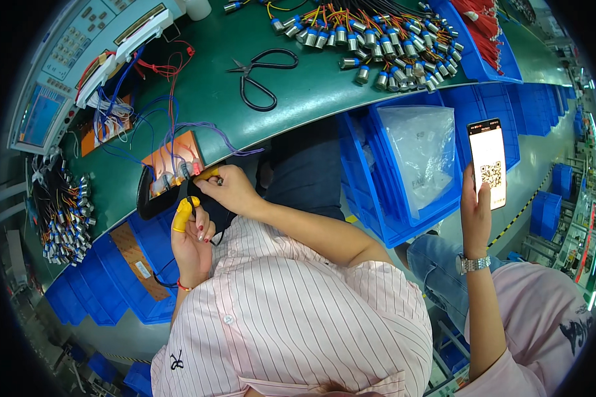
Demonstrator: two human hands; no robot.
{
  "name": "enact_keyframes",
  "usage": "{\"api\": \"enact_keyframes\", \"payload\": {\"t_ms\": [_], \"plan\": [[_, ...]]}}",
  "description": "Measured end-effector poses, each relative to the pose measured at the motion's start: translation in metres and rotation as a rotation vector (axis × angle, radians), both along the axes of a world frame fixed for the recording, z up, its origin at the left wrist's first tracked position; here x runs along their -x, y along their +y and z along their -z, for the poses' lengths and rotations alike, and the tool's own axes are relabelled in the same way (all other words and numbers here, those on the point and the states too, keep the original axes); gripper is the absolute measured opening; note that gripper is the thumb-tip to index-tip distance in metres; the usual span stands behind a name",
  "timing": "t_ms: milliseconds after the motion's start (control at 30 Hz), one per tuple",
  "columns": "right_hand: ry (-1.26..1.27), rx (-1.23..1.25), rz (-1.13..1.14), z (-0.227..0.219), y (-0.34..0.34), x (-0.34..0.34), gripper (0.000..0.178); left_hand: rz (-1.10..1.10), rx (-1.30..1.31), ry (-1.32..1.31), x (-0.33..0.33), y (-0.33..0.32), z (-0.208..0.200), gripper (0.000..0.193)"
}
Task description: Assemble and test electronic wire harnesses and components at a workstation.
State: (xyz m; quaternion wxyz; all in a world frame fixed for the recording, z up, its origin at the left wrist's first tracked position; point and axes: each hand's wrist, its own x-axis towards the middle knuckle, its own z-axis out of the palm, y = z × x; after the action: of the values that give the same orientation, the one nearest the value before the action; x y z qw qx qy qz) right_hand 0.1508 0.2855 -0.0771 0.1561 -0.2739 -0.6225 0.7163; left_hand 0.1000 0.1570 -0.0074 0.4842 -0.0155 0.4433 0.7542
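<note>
My left hand (192,237), with yellow finger cots, pinches a thin black cable (191,199) at the table's front edge. Just beyond it, my right hand (229,190) has its fingers closed, one in a yellow cot, close to the same cable. What sits between the right fingertips is too small to make out. Right in front of both hands is an orange-brown board (187,147) with grey and red plugs or clips along its near side. Blue and purple wires (212,129) run onto it. A black padded edge (142,198) lies beside the board, partly hidden.
Black-handled scissors (263,66) lie on the green table (205,73). Metal push-button switches with wires (384,46) are heaped at the far right, more (66,218) at left. A test instrument (66,59) stands far left. Blue bins (410,228) flank me. A nearby person's hand (475,215) holds a phone.
</note>
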Motion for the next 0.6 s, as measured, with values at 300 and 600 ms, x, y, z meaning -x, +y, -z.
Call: {"api": "enact_keyframes", "payload": {"t_ms": [300,600], "plan": [[0.126,0.136,0.107,0.024,-0.013,0.017,0.026,-0.022,0.036,-0.003,0.005,-0.004,-0.006,0.026],[-0.005,0.143,0.046,-0.006,-0.004,0.0,0.028,-0.025,0.049,-0.068,0.005,-0.004,0.002,0.025]]}}
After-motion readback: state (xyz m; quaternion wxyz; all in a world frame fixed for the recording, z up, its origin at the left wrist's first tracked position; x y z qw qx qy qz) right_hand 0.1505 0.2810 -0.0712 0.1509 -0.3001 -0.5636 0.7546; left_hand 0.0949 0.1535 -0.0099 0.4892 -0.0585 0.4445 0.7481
